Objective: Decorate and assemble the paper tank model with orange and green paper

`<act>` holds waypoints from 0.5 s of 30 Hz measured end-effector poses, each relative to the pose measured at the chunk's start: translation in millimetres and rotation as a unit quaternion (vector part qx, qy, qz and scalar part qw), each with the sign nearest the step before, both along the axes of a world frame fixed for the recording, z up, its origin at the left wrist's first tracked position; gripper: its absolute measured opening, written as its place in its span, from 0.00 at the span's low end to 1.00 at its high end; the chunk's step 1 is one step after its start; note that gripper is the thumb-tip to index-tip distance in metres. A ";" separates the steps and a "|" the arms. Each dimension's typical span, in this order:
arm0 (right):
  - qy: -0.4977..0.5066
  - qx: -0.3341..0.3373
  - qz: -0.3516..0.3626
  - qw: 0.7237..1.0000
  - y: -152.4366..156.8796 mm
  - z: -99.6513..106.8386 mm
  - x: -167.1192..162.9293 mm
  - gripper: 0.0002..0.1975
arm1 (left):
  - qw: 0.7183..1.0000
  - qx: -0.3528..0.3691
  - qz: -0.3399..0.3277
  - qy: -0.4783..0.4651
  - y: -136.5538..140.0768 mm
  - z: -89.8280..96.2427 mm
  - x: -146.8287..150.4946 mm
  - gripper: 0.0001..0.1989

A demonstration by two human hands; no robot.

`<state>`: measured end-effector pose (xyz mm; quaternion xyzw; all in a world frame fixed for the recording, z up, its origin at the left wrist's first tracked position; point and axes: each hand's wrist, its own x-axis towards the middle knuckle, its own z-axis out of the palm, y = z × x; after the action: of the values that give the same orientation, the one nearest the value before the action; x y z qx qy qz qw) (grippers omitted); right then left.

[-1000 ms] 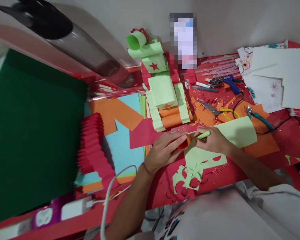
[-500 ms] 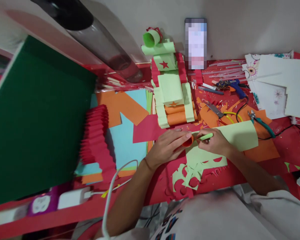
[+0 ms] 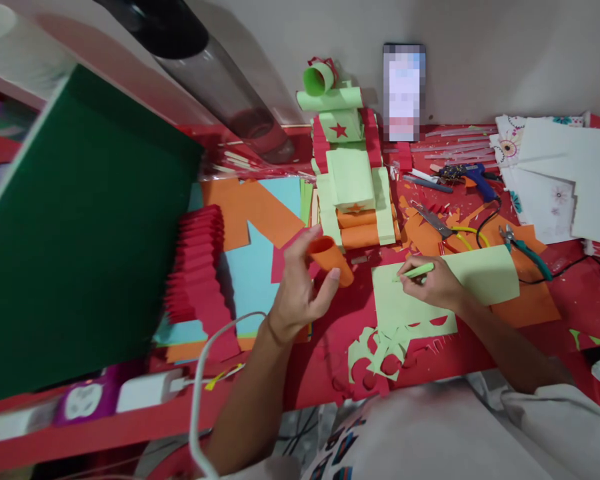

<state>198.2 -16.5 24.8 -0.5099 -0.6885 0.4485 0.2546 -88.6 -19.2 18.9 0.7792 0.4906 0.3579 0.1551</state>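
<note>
Between the thumb and fingers of my left hand is an orange paper tube, tilted and held above the red table. My right hand grips a light green pen, its tip at the upper left part of a pale green paper sheet. Cut-out scraps of the same green paper lie at the sheet's lower edge. Behind my hands stands a paper model of pale green boxes and rolls, with orange rolls, red pleated strips and a red star.
Scissors, pliers and a blue glue gun lie to the right among orange scraps. A phone leans on the wall. Red pleated paper, a dark green board and a bottle stand left. A white cable crosses near my left forearm.
My left hand has lifted the orange tube off the green sheet and moved it left. My right hand stays at the sheet with the pen. The whole view has shifted slightly.
</note>
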 end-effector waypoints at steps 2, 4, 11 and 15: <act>0.003 -0.006 0.003 1.000 0.0 0.1 -0.4 0.02 | 0.998 -0.002 -0.033 0.047 3.2 8.0 -0.2 0.39; 0.009 -0.013 0.007 1.000 -0.2 0.5 -0.5 0.02 | 0.991 -0.002 -0.076 0.109 6.2 14.4 2.0 0.38; 0.019 -0.015 0.013 1.000 -0.6 1.8 0.1 0.03 | 0.962 0.045 -0.109 0.248 9.8 15.8 7.1 0.24; 0.041 -0.035 0.011 0.998 0.3 0.9 1.6 0.04 | 0.958 0.045 -0.109 0.261 10.3 15.1 6.2 0.18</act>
<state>199.8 -16.2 25.7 -0.4921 -0.6669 0.4955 0.2599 -82.4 -8.9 34.0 0.9006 0.4093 0.1445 0.0245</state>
